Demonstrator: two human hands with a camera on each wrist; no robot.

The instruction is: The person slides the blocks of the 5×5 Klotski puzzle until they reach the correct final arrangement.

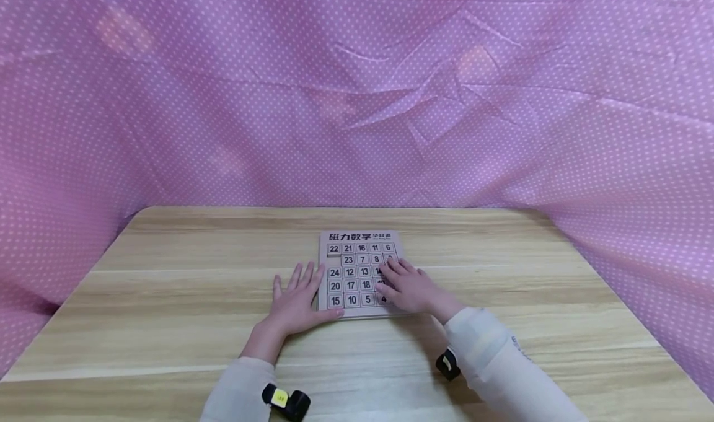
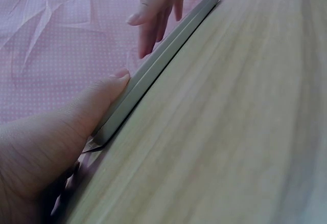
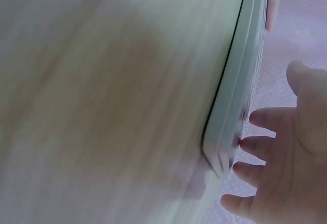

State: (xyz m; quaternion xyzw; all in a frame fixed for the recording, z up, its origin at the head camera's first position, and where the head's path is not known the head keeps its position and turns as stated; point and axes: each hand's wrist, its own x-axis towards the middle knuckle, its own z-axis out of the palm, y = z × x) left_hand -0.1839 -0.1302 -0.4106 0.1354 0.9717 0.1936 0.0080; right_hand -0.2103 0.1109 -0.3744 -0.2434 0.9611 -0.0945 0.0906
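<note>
A pale number sliding puzzle (image 1: 362, 313) lies flat on the table, its tiles printed with black numerals. An unfilled slot (image 1: 333, 261) shows at the left of its second row, beside tile 23. Along the left side, my left hand (image 1: 295, 307) rests with fingers spread, its thumb on the bottom left corner. The left wrist view has that thumb (image 2: 110, 88) against the puzzle's side wall (image 2: 153, 75). My right hand (image 1: 413, 287) reaches over the right-hand tiles with fingers extended, covering some. Seen from the right wrist, its fingers (image 3: 255, 146) stand close over the puzzle's face.
The wood-grain table (image 1: 167, 310) extends on both sides of the puzzle. A pink polka-dot cloth (image 1: 357, 100) hangs behind and around it. Black wrist cameras (image 1: 287, 401) sit on both light sleeves (image 1: 502, 360).
</note>
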